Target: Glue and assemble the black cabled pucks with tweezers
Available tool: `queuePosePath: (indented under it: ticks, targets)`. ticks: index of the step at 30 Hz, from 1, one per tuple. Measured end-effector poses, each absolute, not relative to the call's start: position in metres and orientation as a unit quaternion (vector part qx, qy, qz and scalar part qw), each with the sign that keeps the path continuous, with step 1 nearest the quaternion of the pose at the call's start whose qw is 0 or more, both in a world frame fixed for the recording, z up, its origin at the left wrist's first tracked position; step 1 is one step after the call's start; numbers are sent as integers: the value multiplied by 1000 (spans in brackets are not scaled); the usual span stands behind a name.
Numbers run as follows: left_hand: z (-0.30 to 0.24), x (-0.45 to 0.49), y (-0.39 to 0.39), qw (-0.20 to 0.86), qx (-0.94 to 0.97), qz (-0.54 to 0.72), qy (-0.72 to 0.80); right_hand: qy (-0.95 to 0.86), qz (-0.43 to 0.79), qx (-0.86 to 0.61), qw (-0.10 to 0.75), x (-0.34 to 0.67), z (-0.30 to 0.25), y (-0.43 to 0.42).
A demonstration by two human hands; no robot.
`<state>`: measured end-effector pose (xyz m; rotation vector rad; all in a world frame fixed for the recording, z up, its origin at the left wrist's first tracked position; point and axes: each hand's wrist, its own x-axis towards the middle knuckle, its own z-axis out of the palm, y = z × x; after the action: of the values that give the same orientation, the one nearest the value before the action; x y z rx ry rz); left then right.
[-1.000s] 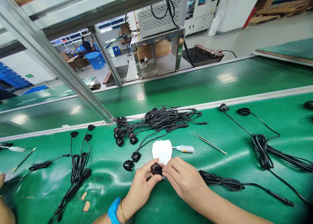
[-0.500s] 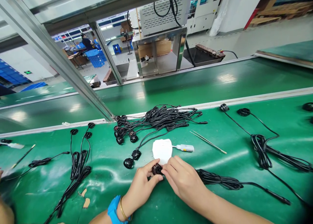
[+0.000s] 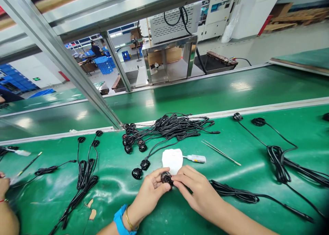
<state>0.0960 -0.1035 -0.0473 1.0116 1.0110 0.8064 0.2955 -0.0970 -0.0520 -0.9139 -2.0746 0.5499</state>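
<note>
My left hand and my right hand meet at the near edge of the green bench, and both pinch a small round black connector head between their fingertips. A black cable runs off from under my right hand toward the right. Just beyond the fingers lie a white pad and a small white tube. Two more black connector heads rest to the left of my left hand.
A tangled pile of black cables with connector heads lies behind the pad. Thin tweezers lie to its right. Coiled cables sit at left and right. Another person's hand shows at the left edge. A metal post slants down to the bench.
The view has shifted slightly. My hands stay together on the connector head, with the fingers turned a little around it.
</note>
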Motion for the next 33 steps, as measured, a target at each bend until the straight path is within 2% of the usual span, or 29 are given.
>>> queuePosePath:
  ticks: [4, 18, 33]
  targets:
    - [-48, 94, -105, 679, 450, 370, 447, -811, 213, -357, 412, 298, -54, -96]
    - [-51, 96, -108, 698, 422, 376, 440, -831, 90, -389, 387, 293, -57, -96]
    - [-45, 96, -104, 693, 399, 382, 464, -869, -12, -296, 396, 296, -47, -107]
